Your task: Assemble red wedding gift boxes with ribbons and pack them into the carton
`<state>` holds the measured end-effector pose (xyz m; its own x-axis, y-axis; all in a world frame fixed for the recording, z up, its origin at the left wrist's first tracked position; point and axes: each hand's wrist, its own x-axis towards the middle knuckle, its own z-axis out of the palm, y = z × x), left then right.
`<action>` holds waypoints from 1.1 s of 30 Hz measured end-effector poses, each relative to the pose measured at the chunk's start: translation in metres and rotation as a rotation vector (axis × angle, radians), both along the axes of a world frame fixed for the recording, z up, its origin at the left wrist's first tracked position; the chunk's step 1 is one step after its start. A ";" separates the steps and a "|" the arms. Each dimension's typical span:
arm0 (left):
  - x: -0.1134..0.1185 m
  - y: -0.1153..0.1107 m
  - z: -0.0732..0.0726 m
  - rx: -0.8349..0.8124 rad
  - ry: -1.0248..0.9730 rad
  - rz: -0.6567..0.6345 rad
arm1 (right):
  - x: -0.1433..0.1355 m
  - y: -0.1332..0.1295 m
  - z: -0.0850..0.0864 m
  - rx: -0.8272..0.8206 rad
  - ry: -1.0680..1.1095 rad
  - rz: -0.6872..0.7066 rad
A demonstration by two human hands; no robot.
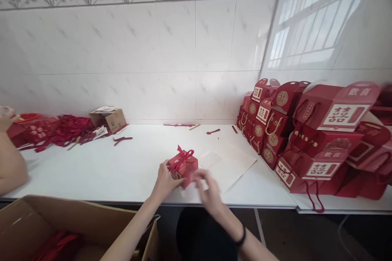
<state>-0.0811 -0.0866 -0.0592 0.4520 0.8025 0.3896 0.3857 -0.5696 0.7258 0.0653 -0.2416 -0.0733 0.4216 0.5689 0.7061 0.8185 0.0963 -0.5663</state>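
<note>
Head view: small red box (191, 166) with a red ribbon bow (184, 156) on top, mid-table near the front edge, between the two hands; can't tell if its bottom touches the white table (147, 150). Left hand (165, 180) grips the box from its left and near side, thumb across the front, fingers round the side. Right hand (209, 192) is at the box's right side, fingers bent, motion-blurred; cannot tell whether it pinches anything or touches the box. Black wristband (242, 235) on right wrist.

Paper sheet (237, 165) with printed marks lies flat just right of and behind the box. Short red strip (213, 131) farther back, another red scrap (123, 139) to the left. Big stack of red gift boxes (324, 146) on the right, several layers, some with cord handles. Left side of table: heap of red ribbons (73, 127) next to a small brown carton (116, 120). Another person's arm (10, 167) at the far left edge. Open cardboard box (92, 208) lower left, in front of the table, dark red material (58, 245) inside. White tiled wall (177, 40) behind.
</note>
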 end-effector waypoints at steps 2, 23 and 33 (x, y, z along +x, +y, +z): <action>0.001 -0.002 0.002 -0.014 0.016 -0.020 | 0.022 -0.010 -0.002 0.050 0.073 -0.149; -0.002 -0.009 0.009 -0.119 0.071 -0.219 | 0.078 -0.036 -0.037 -0.290 -0.177 -0.346; 0.000 -0.011 0.009 -0.205 -0.010 -0.431 | 0.071 -0.051 -0.025 -0.151 -0.209 -0.314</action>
